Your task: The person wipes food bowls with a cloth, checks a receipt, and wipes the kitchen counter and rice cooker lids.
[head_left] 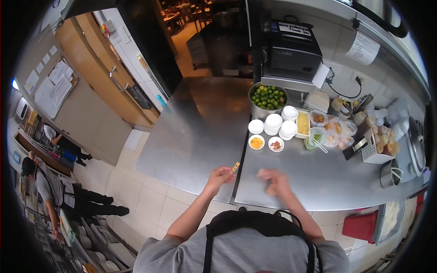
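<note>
Above the front of the bench, the left hand pinches a small yellow strip, the grip of the blurred right hand I cannot tell, and the step seems only holding, so the next move calls for steadiness.

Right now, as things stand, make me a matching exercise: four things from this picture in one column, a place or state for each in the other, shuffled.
Column one
1. Small yellow piece
2. Green fruits
3. Black machine
4. Right hand

Column two
A. Heaped in a metal pot
B. Blurred, at the near part of the steel counter
C. Held in the fingers of the left hand
D. Topped with a white note

Right pairs: 1-C, 2-A, 3-D, 4-B.
</note>
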### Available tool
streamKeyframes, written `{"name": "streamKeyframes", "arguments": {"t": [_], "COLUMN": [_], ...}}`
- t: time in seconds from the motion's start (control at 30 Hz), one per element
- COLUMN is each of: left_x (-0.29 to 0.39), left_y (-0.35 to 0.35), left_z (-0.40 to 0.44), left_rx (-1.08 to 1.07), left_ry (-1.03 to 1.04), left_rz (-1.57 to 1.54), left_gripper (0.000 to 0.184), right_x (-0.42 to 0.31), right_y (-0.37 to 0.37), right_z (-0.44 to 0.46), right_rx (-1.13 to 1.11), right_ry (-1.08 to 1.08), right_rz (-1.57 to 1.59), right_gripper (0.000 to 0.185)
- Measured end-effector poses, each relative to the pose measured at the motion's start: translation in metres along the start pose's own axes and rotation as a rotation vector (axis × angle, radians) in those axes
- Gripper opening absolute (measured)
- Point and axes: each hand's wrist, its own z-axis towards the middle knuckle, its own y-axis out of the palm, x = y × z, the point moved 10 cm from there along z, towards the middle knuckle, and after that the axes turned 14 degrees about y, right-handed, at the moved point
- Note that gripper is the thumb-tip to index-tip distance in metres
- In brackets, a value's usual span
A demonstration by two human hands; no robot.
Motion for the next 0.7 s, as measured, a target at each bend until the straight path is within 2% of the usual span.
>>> {"name": "streamKeyframes", "arguments": {"t": [0.03,0.1,0.13,0.2,0.23,0.3,0.33,0.4,0.53,0.6,0.7], "left_x": [-0.003,-0.012,-0.014,-0.017,-0.019,-0.028,-0.035,-0.051,-0.065,-0.077,-0.089], "left_y": [0.007,0.024,0.035,0.06,0.078,0.111,0.124,0.155,0.22,0.253,0.303], "left_z": [-0.001,-0.008,-0.008,-0.014,-0.018,-0.03,-0.034,-0.049,-0.081,-0.098,-0.124], "left_rx": [-0.034,-0.075,-0.109,-0.15,-0.208,-0.312,-0.319,-0.396,-0.5,-0.526,-0.646], "left_ry": [-0.012,-0.034,-0.04,-0.047,-0.061,-0.078,-0.08,-0.134,-0.164,-0.187,-0.07], "left_rz": [-0.016,-0.033,-0.03,-0.022,0.004,0.027,0.03,0.018,0.024,0.045,0.198], "left_gripper": [0.019,0.021,0.021,0.022,0.023,0.023,0.023,0.024,0.026,0.026,0.027], "right_x": [0.016,-0.038,-0.042,-0.078,-0.078,-0.066,-0.069,-0.057,-0.02,-0.007,0.039], "right_y": [-0.031,-0.082,-0.089,-0.096,-0.097,-0.084,-0.079,-0.059,-0.084,-0.108,-0.141], "right_z": [-0.001,-0.022,-0.028,-0.058,-0.064,-0.073,-0.085,-0.106,-0.164,-0.2,-0.248], "right_rx": [0.063,0.416,0.425,0.72,0.728,0.41,0.416,0.137,0.182,0.28,0.39], "right_ry": [0.045,0.09,0.094,-0.218,-0.216,-0.214,-0.211,-0.062,0.024,0.077,0.128], "right_rz": [0.157,-0.86,-0.859,-1.126,-1.125,-0.471,-0.469,-0.19,-0.114,-0.187,-0.094], "right_gripper": [0.023,0.028,0.028,0.032,0.032,0.036,0.036,0.033,0.026,0.018,0.017]}}
